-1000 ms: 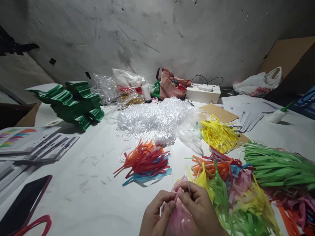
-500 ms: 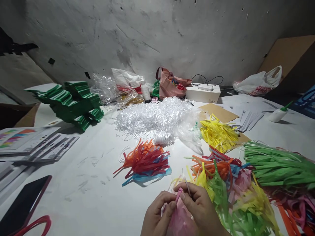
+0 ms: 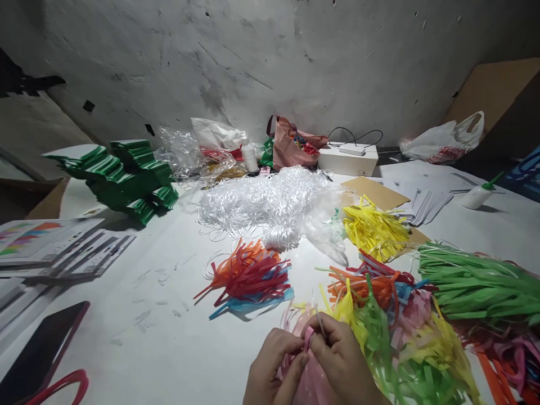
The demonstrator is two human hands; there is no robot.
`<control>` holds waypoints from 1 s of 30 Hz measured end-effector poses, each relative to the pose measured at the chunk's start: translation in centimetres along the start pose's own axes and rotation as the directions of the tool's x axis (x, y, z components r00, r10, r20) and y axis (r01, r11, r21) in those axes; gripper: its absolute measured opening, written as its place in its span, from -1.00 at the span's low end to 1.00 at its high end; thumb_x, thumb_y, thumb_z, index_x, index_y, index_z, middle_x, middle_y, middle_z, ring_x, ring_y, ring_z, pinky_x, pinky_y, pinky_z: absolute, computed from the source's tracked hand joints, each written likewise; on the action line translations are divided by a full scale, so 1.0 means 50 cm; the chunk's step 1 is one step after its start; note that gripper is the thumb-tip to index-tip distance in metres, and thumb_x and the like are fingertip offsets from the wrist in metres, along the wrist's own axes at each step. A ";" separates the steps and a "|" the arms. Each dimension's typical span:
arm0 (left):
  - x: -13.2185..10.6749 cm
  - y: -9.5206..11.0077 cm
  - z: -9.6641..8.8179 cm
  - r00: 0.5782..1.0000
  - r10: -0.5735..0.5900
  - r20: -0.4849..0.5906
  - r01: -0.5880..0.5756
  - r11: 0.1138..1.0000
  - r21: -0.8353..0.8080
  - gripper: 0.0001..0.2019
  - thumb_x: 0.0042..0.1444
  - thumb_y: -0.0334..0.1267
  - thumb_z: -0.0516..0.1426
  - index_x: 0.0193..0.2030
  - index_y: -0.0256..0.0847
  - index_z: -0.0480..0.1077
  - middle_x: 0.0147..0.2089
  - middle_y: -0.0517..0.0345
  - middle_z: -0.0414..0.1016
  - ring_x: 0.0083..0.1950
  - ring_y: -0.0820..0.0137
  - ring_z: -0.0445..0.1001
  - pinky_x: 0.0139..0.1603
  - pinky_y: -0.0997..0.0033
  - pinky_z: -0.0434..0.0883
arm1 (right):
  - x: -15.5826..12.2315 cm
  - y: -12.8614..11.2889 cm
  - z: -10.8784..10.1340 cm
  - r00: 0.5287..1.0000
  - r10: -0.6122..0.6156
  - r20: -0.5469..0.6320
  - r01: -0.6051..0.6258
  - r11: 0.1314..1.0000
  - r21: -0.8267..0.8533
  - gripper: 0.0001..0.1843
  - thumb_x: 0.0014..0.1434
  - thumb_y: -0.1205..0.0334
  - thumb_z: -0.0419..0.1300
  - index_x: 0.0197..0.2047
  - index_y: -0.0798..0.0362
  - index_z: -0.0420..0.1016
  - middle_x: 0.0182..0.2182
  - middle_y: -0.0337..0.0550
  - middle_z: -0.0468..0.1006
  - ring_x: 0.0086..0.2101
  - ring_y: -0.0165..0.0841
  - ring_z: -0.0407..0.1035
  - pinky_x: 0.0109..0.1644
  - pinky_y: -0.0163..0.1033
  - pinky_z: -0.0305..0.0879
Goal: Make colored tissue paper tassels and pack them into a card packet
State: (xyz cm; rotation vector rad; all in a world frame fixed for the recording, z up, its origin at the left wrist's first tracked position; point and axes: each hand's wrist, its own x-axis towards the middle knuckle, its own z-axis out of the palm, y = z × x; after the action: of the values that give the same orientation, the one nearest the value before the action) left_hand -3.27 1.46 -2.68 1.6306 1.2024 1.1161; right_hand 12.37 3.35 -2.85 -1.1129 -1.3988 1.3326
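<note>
At the bottom centre both my hands pinch a pink paper tassel (image 3: pixel 304 376). My left hand (image 3: pixel 272 365) grips its twisted top from the left, with the thumb pressed to the pink paper. My right hand (image 3: pixel 343 363) pinches the same top and also holds a thin white strip (image 3: pixel 320 322) that sticks up between its fingers. The tassel's pink fringe spreads below and between my hands. Just to their right lies a heap of mixed coloured tassels (image 3: pixel 392 332).
On the white table lie a red, orange and blue tassel bundle (image 3: pixel 248 278), a heap of white strips (image 3: pixel 274 205), yellow fringe (image 3: pixel 373 228), green fringe (image 3: pixel 476 284), stacked green paper (image 3: pixel 126 177), printed sheets (image 3: pixel 59 247), a dark phone (image 3: pixel 42 346) and a glue bottle (image 3: pixel 478 195).
My hands have sunk slightly lower and closer together, still working the tassel's top. More pink fringe shows fanned out above my left hand.
</note>
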 end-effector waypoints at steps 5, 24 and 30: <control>0.004 0.004 0.010 0.963 -0.255 -0.088 0.227 0.941 -0.250 -0.76 0.14 0.00 0.26 -0.30 -0.13 0.59 -0.31 0.07 0.58 -0.23 0.23 0.50 -0.17 0.37 0.43 | -0.001 -0.010 -0.008 0.998 -0.049 -0.028 0.041 0.968 -0.247 -0.67 0.33 -0.03 0.08 -0.14 0.08 0.45 -0.56 -0.37 0.22 -0.53 -0.41 0.18 -0.43 -0.32 0.07; 0.008 -0.019 -0.010 0.924 -0.378 -0.062 0.310 0.833 -0.459 -0.74 0.08 -0.01 0.32 -0.25 -0.17 0.61 -0.28 0.11 0.58 -0.19 0.24 0.53 -0.11 0.38 0.47 | -0.020 -0.001 -0.009 0.935 -0.114 0.336 0.246 0.890 -0.384 -0.50 0.43 -0.08 -0.20 -0.49 -0.02 0.10 -0.58 -0.30 0.24 -0.53 -0.41 0.22 -0.43 -0.30 0.04; 0.008 -0.024 -0.013 0.954 -0.289 -0.084 0.239 0.896 -0.373 -0.80 0.15 -0.06 0.28 -0.28 -0.13 0.60 -0.26 0.12 0.55 -0.15 0.25 0.51 -0.08 0.40 0.44 | -0.017 -0.010 -0.006 0.953 -0.071 0.295 0.181 0.914 -0.364 -0.52 0.42 -0.06 -0.16 -0.49 -0.01 0.10 -0.57 -0.31 0.23 -0.51 -0.41 0.21 -0.41 -0.30 0.03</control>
State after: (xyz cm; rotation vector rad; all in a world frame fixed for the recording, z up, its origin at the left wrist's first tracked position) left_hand -4.12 2.18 -3.57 1.0915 1.1828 1.2038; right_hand 12.84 2.60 -2.37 -1.0906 -1.9741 1.1764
